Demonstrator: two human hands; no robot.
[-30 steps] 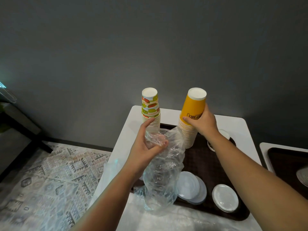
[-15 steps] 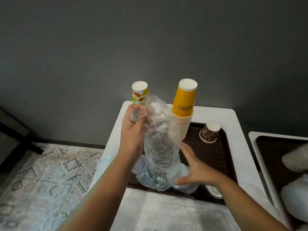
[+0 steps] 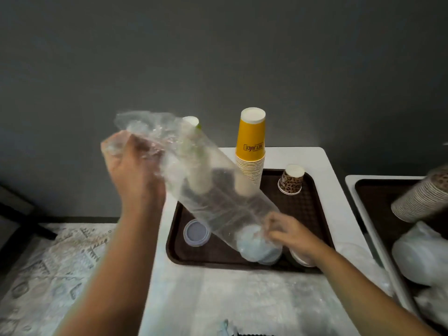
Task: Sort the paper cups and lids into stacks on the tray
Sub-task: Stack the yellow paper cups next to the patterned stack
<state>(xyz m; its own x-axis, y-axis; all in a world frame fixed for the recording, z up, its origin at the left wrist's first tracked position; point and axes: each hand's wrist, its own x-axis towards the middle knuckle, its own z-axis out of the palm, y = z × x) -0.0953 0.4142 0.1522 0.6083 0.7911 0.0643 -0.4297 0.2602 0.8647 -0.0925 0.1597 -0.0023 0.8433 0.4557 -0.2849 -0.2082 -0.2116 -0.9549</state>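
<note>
Gripping the bunched top of the clear plastic sleeve (image 3: 213, 190), the left hand (image 3: 135, 170) tilts it up over the brown tray (image 3: 312, 204), probably so lids can slide out. The right hand (image 3: 288, 235) grasps the lids (image 3: 254, 243) at its low end, on the tray's near edge; the yellow cup stack (image 3: 252, 146) stands at the far edge.

A café-style prep corner: brown tray (image 3: 312, 214) on white table (image 3: 326, 166), patterned rug (image 3: 60, 258) left of it.

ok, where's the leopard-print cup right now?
Head view: the leopard-print cup stands upside down at the far right of the brown tray, just right of the yellow cup stack, apart from both hands.
</note>
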